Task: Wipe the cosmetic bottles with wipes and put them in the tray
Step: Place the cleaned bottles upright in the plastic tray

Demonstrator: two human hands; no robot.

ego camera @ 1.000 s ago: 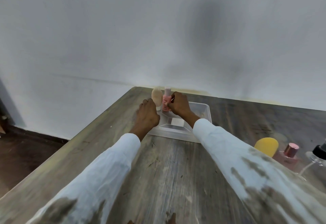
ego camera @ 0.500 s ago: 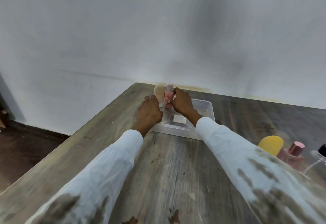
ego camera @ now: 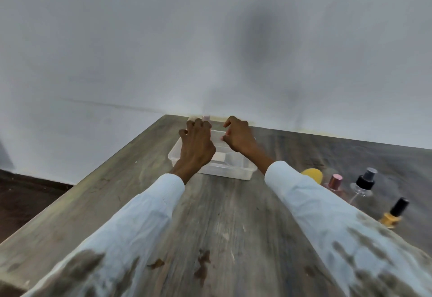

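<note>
Tray (ego camera: 243, 174), small white pad (ego camera: 219, 156) inside

Worn grey wood-grain table (ego camera: 217, 214), pretty scuffed, with a few brown flaky bits near the front edge. It's pushed up against a plain pale wall (ego camera: 163, 39) that has a dark smudgy patch on it. Yellow teardrop makeup sponge (ego camera: 312, 174) sits on the right side of the table. Dark floor (ego camera: 25, 193) shows off to the left, below the table edge.
</note>
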